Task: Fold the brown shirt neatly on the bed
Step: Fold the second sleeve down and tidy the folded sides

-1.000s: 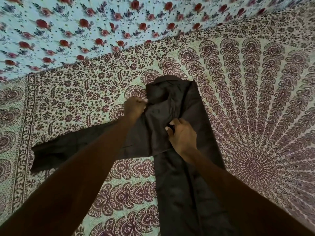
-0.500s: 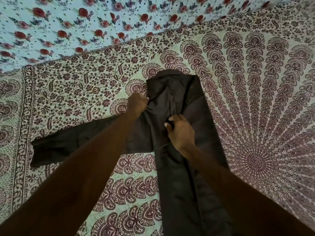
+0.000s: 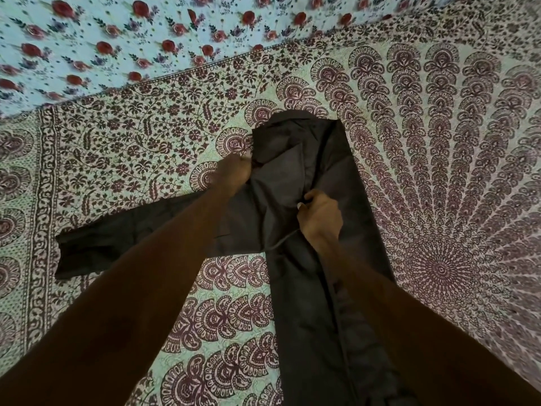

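Observation:
The dark brown shirt (image 3: 310,303) lies on the patterned bed cover (image 3: 439,171), its body folded into a long narrow strip running from the collar at the centre down to the bottom edge. One sleeve (image 3: 96,247) stretches out flat to the left. My left hand (image 3: 232,172) grips the fabric at the left shoulder near the collar. My right hand (image 3: 320,215) pinches a fold of cloth at the chest, in the middle of the strip. Both forearms cover part of the shirt.
A light blue sheet with red roses (image 3: 117,39) lies beyond the patterned cover at the top. A dark border band of the cover (image 3: 44,200) runs down the left side. Open bed surface extends to the right of the shirt.
Both hands and the shirt's upper part have shifted slightly right and up the bed. The grips on shoulder and chest fabric stay the same.

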